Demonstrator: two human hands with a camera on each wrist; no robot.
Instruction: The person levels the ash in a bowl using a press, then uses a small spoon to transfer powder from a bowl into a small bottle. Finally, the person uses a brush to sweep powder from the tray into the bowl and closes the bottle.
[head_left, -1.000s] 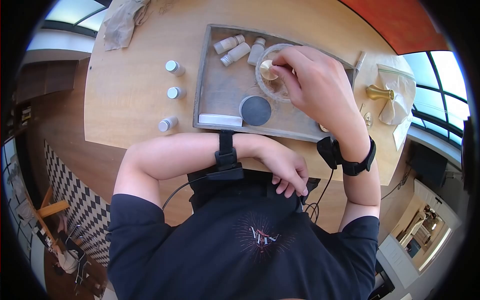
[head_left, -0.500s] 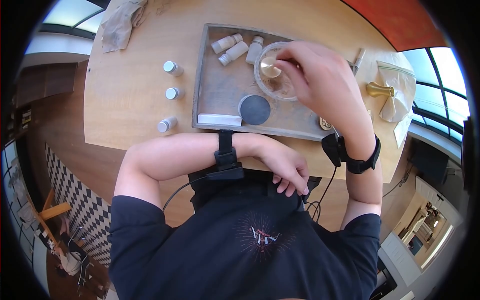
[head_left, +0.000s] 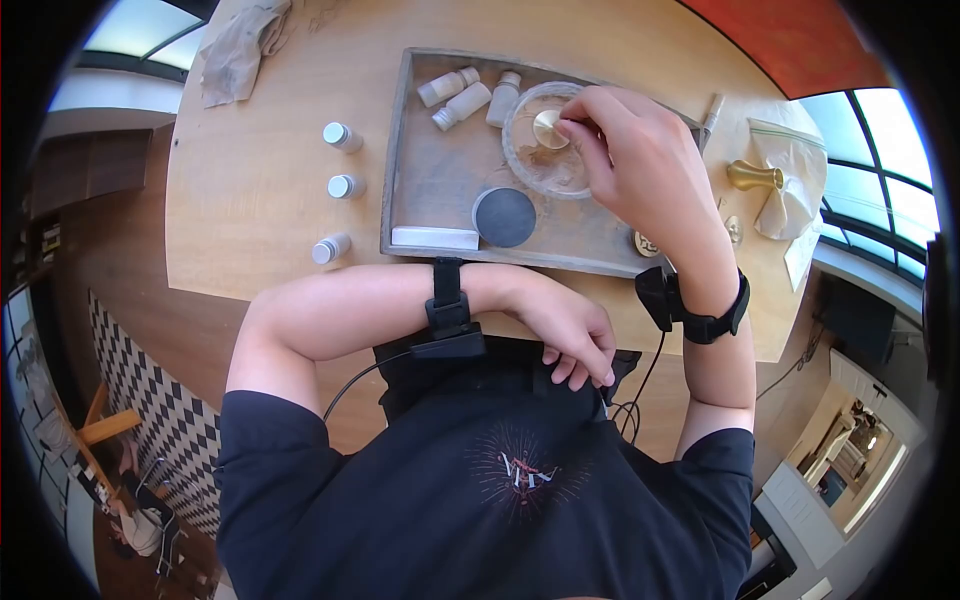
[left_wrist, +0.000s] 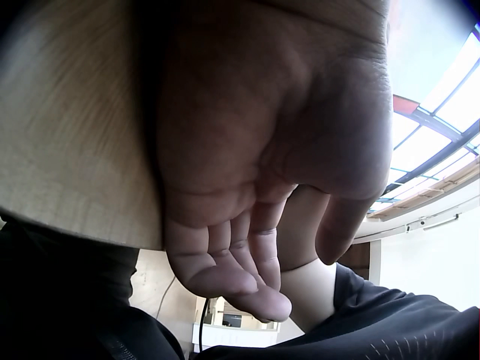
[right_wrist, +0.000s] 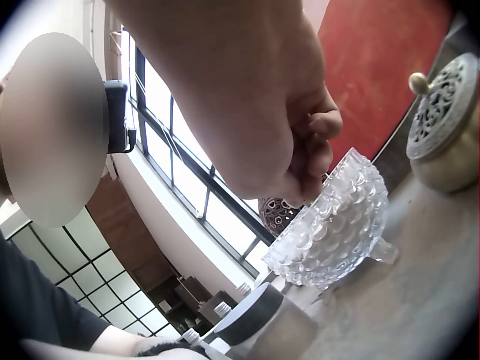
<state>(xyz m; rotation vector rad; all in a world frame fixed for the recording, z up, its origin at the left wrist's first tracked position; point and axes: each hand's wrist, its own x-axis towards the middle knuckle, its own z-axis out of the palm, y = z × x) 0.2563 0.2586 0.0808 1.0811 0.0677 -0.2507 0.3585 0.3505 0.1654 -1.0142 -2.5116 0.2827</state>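
Note:
In the head view my right hand (head_left: pixel 650 165) pinches a small round gold-coloured piece (head_left: pixel 549 130) between thumb and fingers, at the glass bowl (head_left: pixel 519 168) with brown powder inside. The right wrist view has the fingers of my right hand (right_wrist: pixel 289 124) bent at the rim of the studded clear bowl (right_wrist: pixel 337 229); the gold piece is hidden there. Whether it touches the powder I cannot tell. My left hand (head_left: pixel 568 330) hangs loosely curled beside the table's front edge, holding nothing; the left wrist view shows its palm and relaxed fingers (left_wrist: pixel 259 292).
The grey tray (head_left: pixel 395 165) also holds several white-labelled bottles (head_left: pixel 462 106), a dark-lidded round jar (head_left: pixel 504 218) and a white box (head_left: pixel 435 238). Left of it stand capped bottles (head_left: pixel 341 187). A brass vase (head_left: pixel 753 176) lies at the right; an openwork burner (right_wrist: pixel 446 124) stands behind the bowl.
The gold piece, in my right hand's pinch, has shifted slightly right within the bowl. My left hand keeps its place.

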